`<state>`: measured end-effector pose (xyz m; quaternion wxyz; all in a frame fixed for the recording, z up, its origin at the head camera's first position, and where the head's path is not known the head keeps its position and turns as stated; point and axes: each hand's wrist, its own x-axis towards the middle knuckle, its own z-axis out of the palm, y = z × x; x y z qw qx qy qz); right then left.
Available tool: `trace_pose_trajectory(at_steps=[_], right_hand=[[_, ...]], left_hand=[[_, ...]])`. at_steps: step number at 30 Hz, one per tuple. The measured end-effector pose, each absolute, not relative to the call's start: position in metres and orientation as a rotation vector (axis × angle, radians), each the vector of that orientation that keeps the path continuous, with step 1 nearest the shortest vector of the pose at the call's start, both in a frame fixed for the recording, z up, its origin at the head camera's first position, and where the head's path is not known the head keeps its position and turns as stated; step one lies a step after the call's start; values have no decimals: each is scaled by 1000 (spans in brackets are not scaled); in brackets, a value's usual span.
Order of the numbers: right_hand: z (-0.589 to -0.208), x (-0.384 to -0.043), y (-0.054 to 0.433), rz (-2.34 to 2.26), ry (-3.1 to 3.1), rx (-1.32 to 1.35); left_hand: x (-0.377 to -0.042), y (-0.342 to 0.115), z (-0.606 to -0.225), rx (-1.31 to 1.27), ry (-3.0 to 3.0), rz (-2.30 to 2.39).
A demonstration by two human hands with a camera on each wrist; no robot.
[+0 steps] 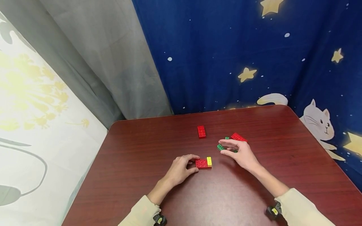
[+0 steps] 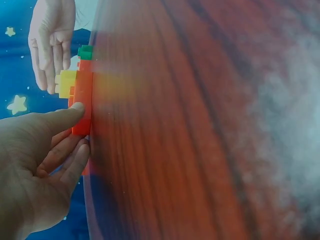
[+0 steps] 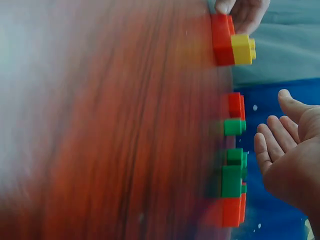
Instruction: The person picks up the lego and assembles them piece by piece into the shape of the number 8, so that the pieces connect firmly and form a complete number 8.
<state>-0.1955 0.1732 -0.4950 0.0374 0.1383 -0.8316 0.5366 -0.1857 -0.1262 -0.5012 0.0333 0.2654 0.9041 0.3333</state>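
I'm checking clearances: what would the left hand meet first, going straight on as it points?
The left hand would meet the yellow-topped red brick first; that hand appears to pinch its end.

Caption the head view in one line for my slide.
Left hand holds a red brick topped by a yellow brick; empty right hand hovers near green bricks.

I observe one oblong red brick lying flat, studs up. A small yellow brick sits crosswise on its right end. Beyond, to the right, I identify three small green bricks, studs up.
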Motion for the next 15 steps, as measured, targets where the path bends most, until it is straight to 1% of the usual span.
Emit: trace_pose_trajectory(at_steps=[6,15], right_hand=[[-501,-203,180,1582,-2599,447],[-503,-209,177,1541,-2663,470]], left_hand=[[-186,-128,-502,804,2778,1034],[-186,-128,-503,803,2783,1038]])
